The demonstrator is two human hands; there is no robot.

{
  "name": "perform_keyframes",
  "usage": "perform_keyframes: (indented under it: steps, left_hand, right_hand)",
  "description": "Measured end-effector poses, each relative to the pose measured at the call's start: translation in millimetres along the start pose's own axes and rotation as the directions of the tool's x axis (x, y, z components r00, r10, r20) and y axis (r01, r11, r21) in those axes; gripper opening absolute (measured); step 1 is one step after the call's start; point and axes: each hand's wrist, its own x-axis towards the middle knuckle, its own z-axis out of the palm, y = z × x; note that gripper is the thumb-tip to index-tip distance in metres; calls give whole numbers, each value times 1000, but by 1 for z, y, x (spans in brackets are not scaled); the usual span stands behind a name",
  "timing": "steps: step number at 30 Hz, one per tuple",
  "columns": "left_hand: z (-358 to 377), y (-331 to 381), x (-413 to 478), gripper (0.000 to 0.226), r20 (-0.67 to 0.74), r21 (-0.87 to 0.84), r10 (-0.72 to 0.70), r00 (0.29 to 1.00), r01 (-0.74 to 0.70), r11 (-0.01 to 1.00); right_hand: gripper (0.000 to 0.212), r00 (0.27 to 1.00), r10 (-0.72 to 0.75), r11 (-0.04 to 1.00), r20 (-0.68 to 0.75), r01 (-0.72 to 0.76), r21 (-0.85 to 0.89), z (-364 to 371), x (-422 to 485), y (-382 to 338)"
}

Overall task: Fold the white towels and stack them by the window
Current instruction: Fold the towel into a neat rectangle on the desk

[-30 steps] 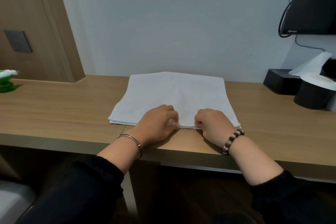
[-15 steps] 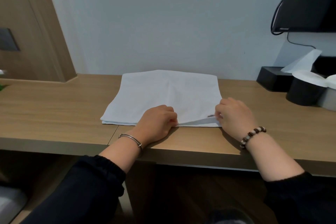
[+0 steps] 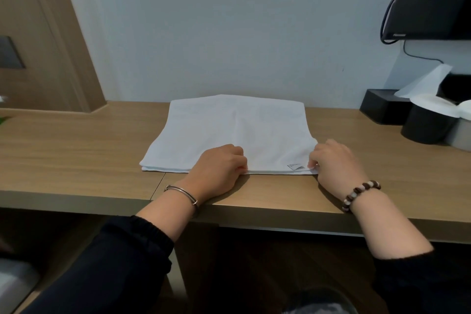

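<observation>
Left hand (image 3: 219, 166) pinches towel (image 3: 229, 125) near edge, fingertips curled out of sight. Right hand (image 3: 334, 160) pinches its near right corner beside a tag (image 3: 295, 166), print unreadable.

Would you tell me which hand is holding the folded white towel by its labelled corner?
The right hand, wearing the brown-and-white beaded bracelet, pinches the folded white towel beside its small label; the left hand, with a silver bangle, grips mid-edge.

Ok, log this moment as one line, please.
stage: folding | towel: folded, flat on desk | left hand: holds near edge, middle | right hand: pinches near right corner by label
</observation>
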Motion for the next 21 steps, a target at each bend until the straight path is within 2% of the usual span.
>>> perform_keyframes:
  steps: [2,5,9,12,14,17,21]
  left_hand:
    - [-1,-1,1,21,15,71,59,998,-60,996]
    - [-6,-9,-2,21,31,175,105,994,-108,979]
    - [-17,-34,-14,21,19,155,-126,992,122,980]
    - [-22,-39,-18,26,-16,38,-340,940,340,940]
    - [-20,-33,-15,25,-36,-38,-422,906,421,906]
    - [-13,-17,-12,20,-1,-96,-429,903,427,899]
    - [-5,-6,-10,21,31,-68,-388,921,389,919]
  right_hand:
    - [17,999,49,997,18,-50,65,-1,-3,3]
    - [16,993,102,960,60,-114,255,-2,-6,3]
    - [10,998,45,897,38,-57,439,-3,-4,-27]
    - [13,998,-18,852,55,-14,524,-3,-1,-58]
    - [18,998,-42,811,41,10,585,-2,-1,-75]
    - [21,995,-95,826,20,67,560,-2,-3,-90]
    - [21,987,-134,815,84,62,576,-7,-7,-84]
